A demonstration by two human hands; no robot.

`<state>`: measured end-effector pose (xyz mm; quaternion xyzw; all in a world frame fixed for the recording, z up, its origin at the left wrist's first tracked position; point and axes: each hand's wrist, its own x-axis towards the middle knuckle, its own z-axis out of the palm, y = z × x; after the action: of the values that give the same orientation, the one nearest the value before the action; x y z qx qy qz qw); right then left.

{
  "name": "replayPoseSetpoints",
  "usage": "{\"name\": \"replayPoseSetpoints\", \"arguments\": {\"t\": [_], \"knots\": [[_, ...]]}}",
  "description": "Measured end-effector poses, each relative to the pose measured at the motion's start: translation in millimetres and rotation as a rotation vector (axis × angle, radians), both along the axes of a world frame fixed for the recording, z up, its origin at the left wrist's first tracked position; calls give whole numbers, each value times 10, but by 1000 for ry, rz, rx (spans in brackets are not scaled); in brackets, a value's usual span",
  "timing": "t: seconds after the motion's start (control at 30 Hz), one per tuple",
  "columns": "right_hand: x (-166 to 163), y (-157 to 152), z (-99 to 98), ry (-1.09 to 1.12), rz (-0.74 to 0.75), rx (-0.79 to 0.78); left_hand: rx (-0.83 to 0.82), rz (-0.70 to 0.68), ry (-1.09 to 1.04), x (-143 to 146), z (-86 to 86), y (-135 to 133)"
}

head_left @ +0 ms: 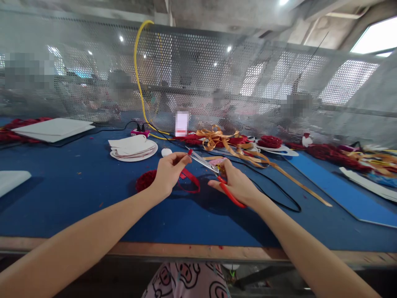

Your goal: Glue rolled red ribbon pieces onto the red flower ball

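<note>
Between thumb and fingers, my left hand (169,173) pinches a red ribbon (194,182), which loops down beneath the hand towards the table. Its short end sticks up past my fingertips, at the tip of the scissors' blades. My right hand (235,182) is closed around the red handles of the scissors (203,161), which point left at the ribbon. The blades look slightly apart. Partly hidden behind my left wrist lies a dark red coiled bundle (145,181) on the blue table (93,178).
White sheets (133,148) are stacked behind my left hand. Tangled gold ribbon (220,138) and a black cable (279,194) lie behind and right of my right hand. A lit phone (181,123) leans near the perforated metal screen (198,74). At right lies a light-blue board (341,190).
</note>
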<state>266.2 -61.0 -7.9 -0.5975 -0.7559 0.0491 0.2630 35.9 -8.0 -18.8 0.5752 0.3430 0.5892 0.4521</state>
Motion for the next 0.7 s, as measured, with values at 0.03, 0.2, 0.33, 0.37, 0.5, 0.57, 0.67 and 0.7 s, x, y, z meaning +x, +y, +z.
{"name": "replayPoseSetpoints", "arguments": {"t": [0.03,0.2,0.33,0.37,0.5,0.57,0.67,0.7], "knots": [[-3,4,-3,9,20,4,7,-16,20,2,-14,1],[5,19,-27,52,105,41,30,-65,105,14,-66,12],[14,18,-39,92,121,54,43,-95,130,11,-61,31],[14,16,-37,94,123,52,52,-101,144,9,-56,34],[2,6,-15,45,117,26,94,-114,204,3,-34,36],[-2,3,-6,3,113,11,90,-111,216,1,-23,31],[2,3,-2,-39,109,0,77,-104,251,-5,-6,22],[5,4,-3,-45,108,-2,78,-102,266,-7,-3,20]]}}
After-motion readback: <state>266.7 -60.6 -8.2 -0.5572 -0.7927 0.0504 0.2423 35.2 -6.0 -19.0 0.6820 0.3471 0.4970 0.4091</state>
